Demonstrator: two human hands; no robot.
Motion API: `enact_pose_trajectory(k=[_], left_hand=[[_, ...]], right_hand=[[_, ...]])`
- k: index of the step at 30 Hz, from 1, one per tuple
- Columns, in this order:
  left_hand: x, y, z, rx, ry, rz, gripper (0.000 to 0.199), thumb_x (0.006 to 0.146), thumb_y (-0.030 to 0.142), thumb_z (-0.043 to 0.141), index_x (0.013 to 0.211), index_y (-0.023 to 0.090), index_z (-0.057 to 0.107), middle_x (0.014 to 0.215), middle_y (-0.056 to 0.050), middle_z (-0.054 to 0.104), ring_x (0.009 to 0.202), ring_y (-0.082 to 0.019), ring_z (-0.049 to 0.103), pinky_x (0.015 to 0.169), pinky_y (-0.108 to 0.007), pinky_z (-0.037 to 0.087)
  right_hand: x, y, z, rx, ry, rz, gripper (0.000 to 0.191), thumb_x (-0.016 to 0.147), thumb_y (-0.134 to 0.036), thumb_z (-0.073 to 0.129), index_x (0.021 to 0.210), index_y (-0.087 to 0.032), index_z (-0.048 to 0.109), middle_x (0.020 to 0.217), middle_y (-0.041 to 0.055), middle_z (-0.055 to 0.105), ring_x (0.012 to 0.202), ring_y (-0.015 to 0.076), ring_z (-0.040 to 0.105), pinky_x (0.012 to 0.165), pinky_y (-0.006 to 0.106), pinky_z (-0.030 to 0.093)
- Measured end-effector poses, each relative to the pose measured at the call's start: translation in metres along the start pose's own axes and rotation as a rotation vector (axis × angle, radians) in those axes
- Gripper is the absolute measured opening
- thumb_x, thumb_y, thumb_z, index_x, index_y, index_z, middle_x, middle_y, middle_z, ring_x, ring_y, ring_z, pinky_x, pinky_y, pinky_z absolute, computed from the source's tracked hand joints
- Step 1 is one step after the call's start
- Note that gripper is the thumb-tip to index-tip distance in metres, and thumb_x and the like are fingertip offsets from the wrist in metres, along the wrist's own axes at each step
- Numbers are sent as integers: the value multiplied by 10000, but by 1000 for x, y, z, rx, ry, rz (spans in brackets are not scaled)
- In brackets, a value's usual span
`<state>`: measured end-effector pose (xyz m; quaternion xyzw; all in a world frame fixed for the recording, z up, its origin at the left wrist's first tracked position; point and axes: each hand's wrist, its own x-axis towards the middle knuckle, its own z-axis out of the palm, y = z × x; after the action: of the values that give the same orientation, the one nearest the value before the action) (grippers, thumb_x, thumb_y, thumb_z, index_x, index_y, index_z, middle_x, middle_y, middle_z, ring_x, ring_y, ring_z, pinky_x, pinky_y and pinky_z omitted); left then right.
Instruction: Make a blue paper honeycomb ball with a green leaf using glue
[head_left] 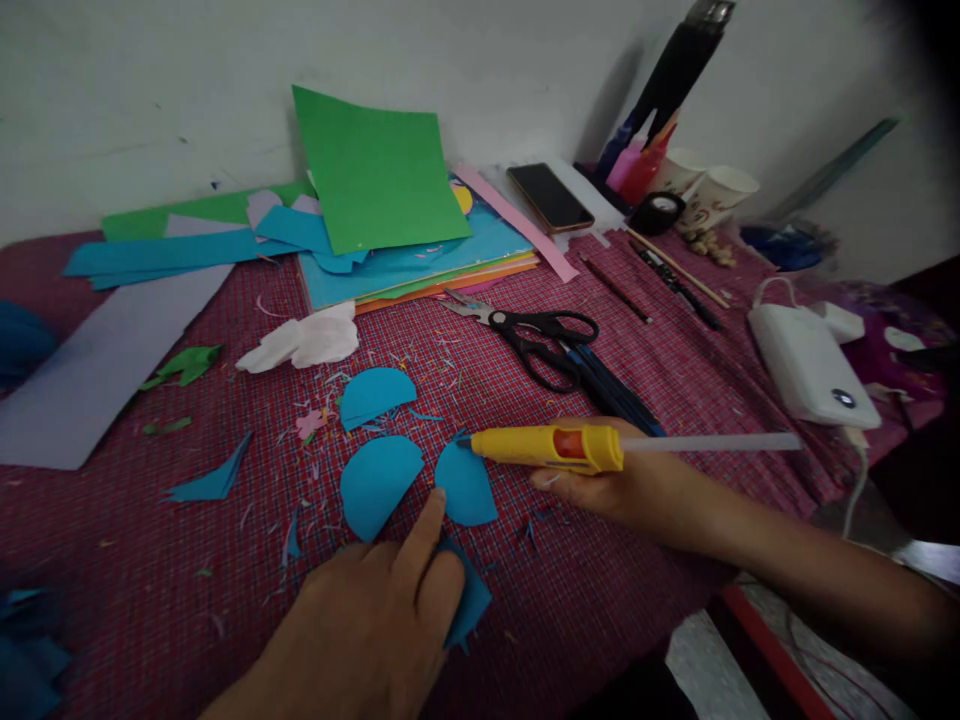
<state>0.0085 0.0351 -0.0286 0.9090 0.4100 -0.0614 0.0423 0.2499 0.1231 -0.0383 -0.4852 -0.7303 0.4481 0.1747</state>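
My right hand (pixel 652 495) is wrapped round a yellow hot glue gun (pixel 525 446), with a clear glue stick (pixel 720 442) poking out of its back. The gun's dark nozzle (pixel 463 442) touches or hovers just over the top edge of a blue half-round paper piece (pixel 465 490). With its index finger stretched out, my left hand (pixel 375 610) presses that piece's left edge; its other fingers are partly bent and grip nothing visible. Beside it lie another blue paper piece (pixel 379 480) and a folded blue half-round (pixel 379 395). More blue paper (pixel 469 600) shows partly under my left hand.
Black-handled scissors (pixel 525 330) lie beyond the glue gun. Coloured sheets with a green square (pixel 382 170) on top rest by the wall. A phone (pixel 551 197), paper cups (pixel 720 195) and a white power bank (pixel 814 365) stand right. Paper scraps litter the checked cloth (pixel 247 560).
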Motion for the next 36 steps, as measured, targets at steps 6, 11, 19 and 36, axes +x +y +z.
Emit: enact_pose_trajectory(k=[6, 11, 19, 36], left_hand=[[0, -1, 2, -43, -7, -32, 252, 683, 95, 497, 898, 198, 580, 1346, -164, 594, 686, -228, 704, 577, -362, 588], [-1, -2, 6, -57, 47, -16, 325, 688, 105, 491, 985, 172, 604, 1272, -178, 644, 704, -252, 719, 553, -386, 606], [-4, -26, -4, -112, 333, -124, 224, 844, 120, 403, 890, 170, 617, 1156, -142, 701, 763, -247, 740, 600, -386, 632], [-17, -48, 25, 42, 687, 25, 329, 921, 124, 450, 1200, 209, 602, 962, -46, 711, 826, -145, 684, 770, -238, 551]], right_hand=[[-6, 6, -5, -61, 37, -21, 154, 795, -356, 665, 844, -210, 660, 773, 22, 694, 654, 151, 634, 592, 250, 528], [-9, 7, -4, -52, 12, 14, 195, 790, -389, 665, 821, -198, 639, 721, 12, 670, 605, 139, 613, 560, 241, 521], [-34, -5, -45, -37, 88, -8, 307, 824, -464, 625, 1040, -246, 624, 850, 31, 687, 713, 198, 657, 577, 292, 548], [31, 100, -131, -605, 202, -284, 604, 817, -241, 565, 1391, -160, 395, 1278, 155, 537, 1134, 269, 562, 996, 417, 456]])
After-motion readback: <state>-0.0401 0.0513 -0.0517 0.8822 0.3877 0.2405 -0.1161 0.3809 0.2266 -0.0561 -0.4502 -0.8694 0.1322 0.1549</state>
